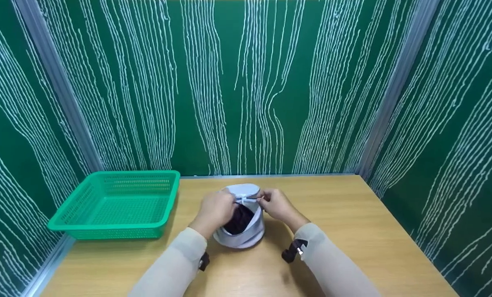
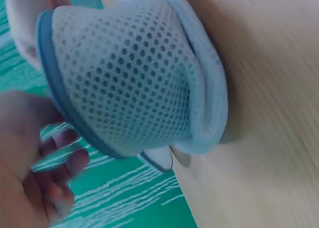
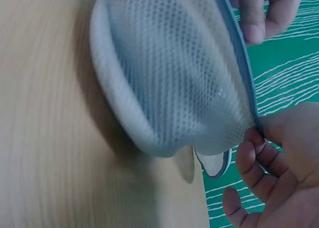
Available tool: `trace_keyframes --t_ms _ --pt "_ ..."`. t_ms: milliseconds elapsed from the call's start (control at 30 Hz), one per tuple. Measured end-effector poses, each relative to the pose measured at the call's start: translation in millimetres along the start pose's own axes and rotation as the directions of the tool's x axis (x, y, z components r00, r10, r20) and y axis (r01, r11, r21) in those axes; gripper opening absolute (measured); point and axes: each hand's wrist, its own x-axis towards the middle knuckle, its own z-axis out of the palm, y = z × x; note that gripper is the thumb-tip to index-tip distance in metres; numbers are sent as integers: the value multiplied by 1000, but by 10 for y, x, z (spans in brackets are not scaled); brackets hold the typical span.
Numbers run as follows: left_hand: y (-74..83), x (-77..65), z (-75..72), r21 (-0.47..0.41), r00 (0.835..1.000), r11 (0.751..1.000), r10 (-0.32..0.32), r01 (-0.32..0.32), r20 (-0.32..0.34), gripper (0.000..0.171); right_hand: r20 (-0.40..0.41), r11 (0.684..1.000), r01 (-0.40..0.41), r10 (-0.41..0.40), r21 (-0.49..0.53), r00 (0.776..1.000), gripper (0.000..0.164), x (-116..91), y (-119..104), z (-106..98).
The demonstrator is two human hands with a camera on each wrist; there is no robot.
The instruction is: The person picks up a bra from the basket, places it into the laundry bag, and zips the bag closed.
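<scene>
A pale, round mesh laundry bag (image 1: 246, 237) with a grey-blue zip edge (image 2: 55, 88) stands on the table, its top open. Its round lid (image 1: 243, 189) is folded back on the far side. Inside lies a dark bundle, apparently cloth (image 1: 238, 218). My left hand (image 1: 217, 210) grips the rim at the left, its thumb and fingertip at the zip edge and the other fingers loosely bent. With thumb and forefinger, my right hand (image 3: 294, 158) pinches the zip edge at the far right. A small white tie or tab (image 1: 243, 199) shows between the hands.
A green plastic basket (image 1: 163, 227) with slotted sides stands at the left of the wooden table (image 1: 344, 239). Green panels (image 1: 233, 123) with white wavy lines enclose the back and both sides, joined by grey metal posts (image 1: 394, 95).
</scene>
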Motion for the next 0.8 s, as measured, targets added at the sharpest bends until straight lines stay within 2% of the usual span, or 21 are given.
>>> trace_keyframes --t_ms 67,133,200,267,367,500,667,800 --pt "-74 -3 3 -56 991 990 -130 132 29 20 3 1000 -19 19 -1 1000 9 -9 18 -16" --pt "-155 -13 29 -129 967 960 -237 248 96 17 8 1000 -30 30 -2 1000 9 -16 24 -27" --pt "-225 -24 64 -232 937 913 -299 336 184 19 14 999 -33 33 0 999 10 -19 24 -33" --pt "-276 -28 97 -325 918 865 -313 381 242 29 12 1000 -28 28 -4 1000 10 -26 18 -42" --pt "-306 -26 99 -454 910 792 -319 409 264 44 8 1000 -14 14 -1 1000 11 -32 1 -49" --pt "-278 -17 6 -580 919 713 -321 394 230 40 -8 1000 -3 3 8 1000 13 -21 -42 -72" --pt "-255 -7 -120 -703 915 598 -345 385 207 32 -46 1000 6 -6 -3 999 16 5 -98 -118" --pt "-257 -13 -170 -790 895 474 -398 390 203 23 -68 1000 2 -1 8 998 15 16 -115 -157"
